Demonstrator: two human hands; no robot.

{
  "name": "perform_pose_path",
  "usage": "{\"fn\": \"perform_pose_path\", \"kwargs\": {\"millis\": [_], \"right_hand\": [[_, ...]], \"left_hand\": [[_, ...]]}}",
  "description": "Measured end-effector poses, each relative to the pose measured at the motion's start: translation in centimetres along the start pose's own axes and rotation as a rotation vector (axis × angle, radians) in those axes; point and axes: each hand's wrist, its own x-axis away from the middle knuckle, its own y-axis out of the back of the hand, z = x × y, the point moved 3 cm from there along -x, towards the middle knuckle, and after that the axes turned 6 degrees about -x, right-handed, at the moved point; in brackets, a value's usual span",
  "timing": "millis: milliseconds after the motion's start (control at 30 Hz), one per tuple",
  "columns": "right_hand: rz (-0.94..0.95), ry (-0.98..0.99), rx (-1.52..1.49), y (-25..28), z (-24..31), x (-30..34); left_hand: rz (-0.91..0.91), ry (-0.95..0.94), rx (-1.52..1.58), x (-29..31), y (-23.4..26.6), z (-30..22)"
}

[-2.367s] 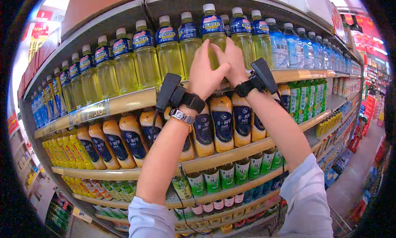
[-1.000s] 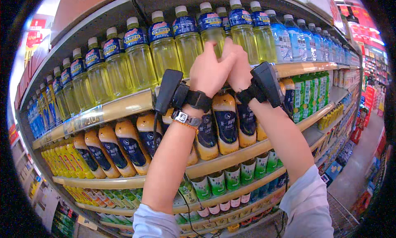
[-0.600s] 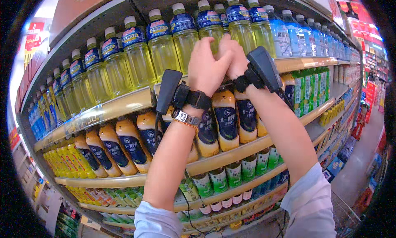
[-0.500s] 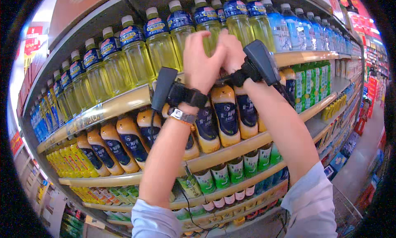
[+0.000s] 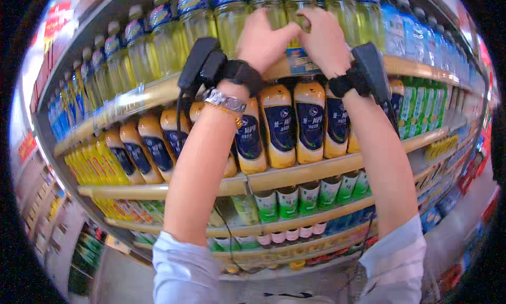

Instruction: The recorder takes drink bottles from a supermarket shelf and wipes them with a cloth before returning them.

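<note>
Both my hands are raised before the upper shelf, in front of clear bottles of yellow drink (image 5: 200,27) with blue labels. My left hand (image 5: 266,40) has its thumb stretched toward the right hand and its fingers apart, with nothing seen in it. Just to its right, my right hand (image 5: 322,43) has curved fingers, with a gap between fingertips and thumb; no held thing shows. The hands are close together at the thumbs. Between and below them a small blue card (image 5: 300,61) sits on the shelf's front edge. A black strapped device is on each wrist.
Orange bottles with dark labels (image 5: 279,127) line the shelf below, with green-and-white bottles (image 5: 308,198) under them. Blue-labelled water bottles (image 5: 403,27) and green packs (image 5: 421,111) stand at the right. A black cable (image 5: 226,230) hangs from my left arm.
My hands have moved apart; the right hand, formerly partly behind the left, now shows fully. The view has shifted, so the shelves sit higher in the picture.
</note>
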Motion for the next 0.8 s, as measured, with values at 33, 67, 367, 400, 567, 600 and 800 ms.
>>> {"fn": "perform_pose_path", "kwargs": {"millis": [33, 67, 367, 400, 567, 600, 800], "right_hand": [[0.049, 0.07, -0.056, -0.4, 0.1, 0.1], [0.103, 0.144, -0.11, -1.0, 0.4, 0.0], [0.443, -0.024, -0.064, -1.1, 0.7, -0.3], [0.446, -0.015, -0.062, -1.1, 0.7, -0.2], [0.423, 0.01, -0.072, -1.0, 0.2, 0.0], [0.408, 0.011, -0.069, -0.8, 0.1, 0.0], [0.398, 0.01, -0.126, -0.6, -0.8, 0.7]], "left_hand": [[-0.005, 0.038, -0.09, 0.2, 0.0, 0.2], [-0.087, 0.005, -0.112, 0.4, 0.1, 0.4], [-0.05, 0.029, -0.148, 1.4, 1.2, -0.8], [-0.059, 0.033, -0.144, 1.5, 1.1, -0.7], [-0.135, -0.021, -0.082, 1.9, 0.7, -1.0], [-0.143, -0.003, -0.045, 1.9, 0.8, -1.0], [-0.005, 0.162, -0.136, 2.0, 0.7, -2.6]]}}
